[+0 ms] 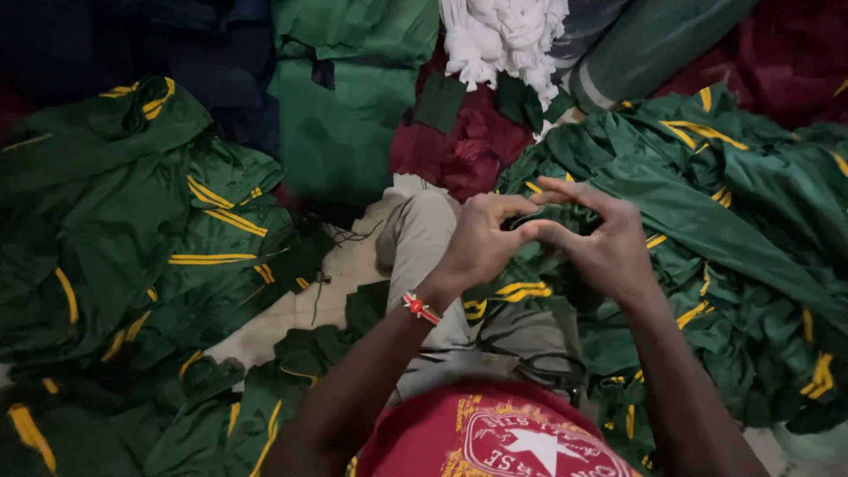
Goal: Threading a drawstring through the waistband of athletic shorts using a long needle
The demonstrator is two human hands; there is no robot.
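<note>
My left hand (484, 243) and my right hand (601, 238) meet above my lap, fingertips pinched together on a fold of a dark green garment with yellow stripes (517, 296). The garment drapes over my knee in beige trousers (424, 238). A red woven bracelet (420, 308) circles my left wrist. What lies between the fingertips is too small and dark to make out.
Heaps of green garments with yellow stripes lie on the left (132, 230) and right (742, 203). Maroon cloth (468, 150), plain green fabric (344, 115) and a white bundle (503, 40) sit ahead. Black scissors (548, 367) rest on my lap.
</note>
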